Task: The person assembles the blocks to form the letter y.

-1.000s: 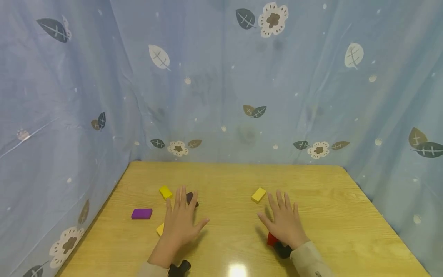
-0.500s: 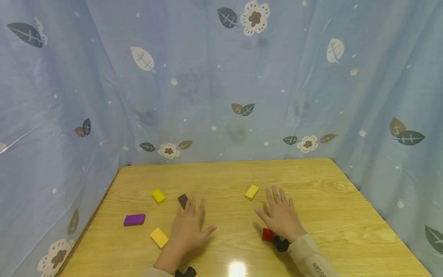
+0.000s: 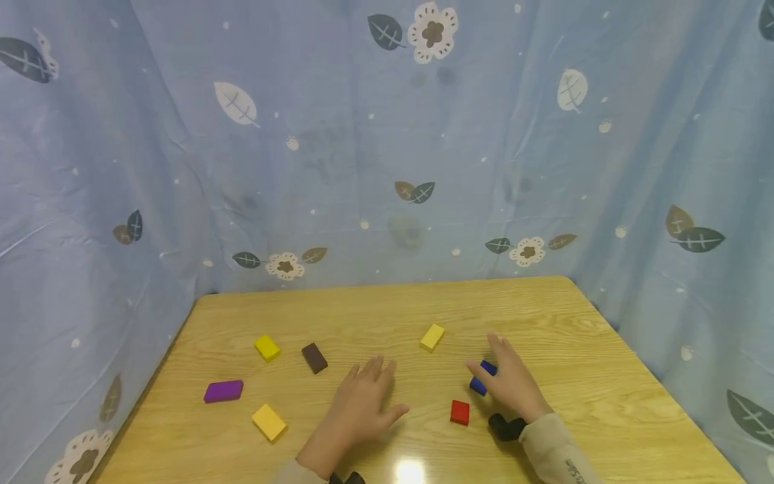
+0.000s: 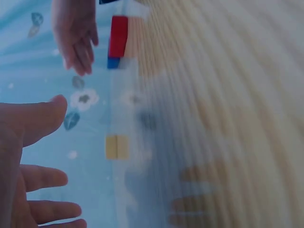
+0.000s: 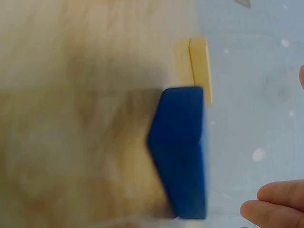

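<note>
Above the table, my left hand (image 3: 361,405) hovers with its fingers spread and holds nothing. My right hand (image 3: 512,383) is over a blue block (image 3: 479,380), partly covering it in the head view; thumb and fingers stand apart. In the right wrist view that blue block (image 5: 178,147) looms close, with the fingers (image 5: 278,204) off to its right and not touching it. A red block (image 3: 459,412) lies between the hands, nearer the right one. Beyond them is a pale yellow block (image 3: 432,337).
Left on the wooden table (image 3: 375,316) lie a dark brown block (image 3: 314,358), a bright yellow block (image 3: 267,347), a purple block (image 3: 223,391) and an orange-yellow block (image 3: 269,423). A blue patterned curtain (image 3: 338,168) surrounds the table's back and sides.
My left hand has moved right, away from the brown and orange-yellow blocks. The right hand has shifted right, uncovering the red block and part of the blue one. The head view has turned slightly.
</note>
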`<state>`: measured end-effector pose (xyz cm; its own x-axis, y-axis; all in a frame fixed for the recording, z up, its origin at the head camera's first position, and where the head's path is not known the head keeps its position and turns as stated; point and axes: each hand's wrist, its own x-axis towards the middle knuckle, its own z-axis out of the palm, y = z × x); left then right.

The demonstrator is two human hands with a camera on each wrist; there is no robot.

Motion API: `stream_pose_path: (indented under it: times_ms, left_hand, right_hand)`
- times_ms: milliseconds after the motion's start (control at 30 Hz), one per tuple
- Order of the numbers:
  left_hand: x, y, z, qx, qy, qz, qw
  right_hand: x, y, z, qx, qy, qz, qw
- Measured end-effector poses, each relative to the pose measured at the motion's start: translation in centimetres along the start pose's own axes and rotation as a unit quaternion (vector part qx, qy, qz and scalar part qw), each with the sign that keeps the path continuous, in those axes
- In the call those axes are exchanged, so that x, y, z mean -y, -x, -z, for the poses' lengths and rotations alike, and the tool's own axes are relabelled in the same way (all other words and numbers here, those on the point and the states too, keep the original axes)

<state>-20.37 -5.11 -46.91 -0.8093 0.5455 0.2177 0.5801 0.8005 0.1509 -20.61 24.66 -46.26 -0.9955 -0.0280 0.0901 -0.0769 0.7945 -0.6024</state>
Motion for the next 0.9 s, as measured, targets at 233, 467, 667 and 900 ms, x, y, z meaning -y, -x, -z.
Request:
stream_pose_path:
  times_ms: [233,467,667,900]
  left_hand:
    - [-2.0,-1.8,-0.6,-0.014,-0.001,-0.057,0.9983]
    - [-3.9,-3.0,-2.2,0.063,0.130,-0.050,0.9882]
    - [-5.3,-2.8,-3.3,0.096,0.207,-0.043,0.9727]
    - [-6.1,-3.2,-4.1,0.085,0.218,-0.046,0.9713]
  right_hand:
    - [-1.2,-0.1,0.3,0.013,-0.021,-0.030,0.9992]
    - [-2.8,0.4,-0.2,0.011,-0.066,-0.034,0.9972]
    - [-3.8,1.3,-1.2,0.019,-0.088,-0.040,0.9951]
    - [-4.0,1.5,-0.8,0.014,-0.076,-0.041,0.9962]
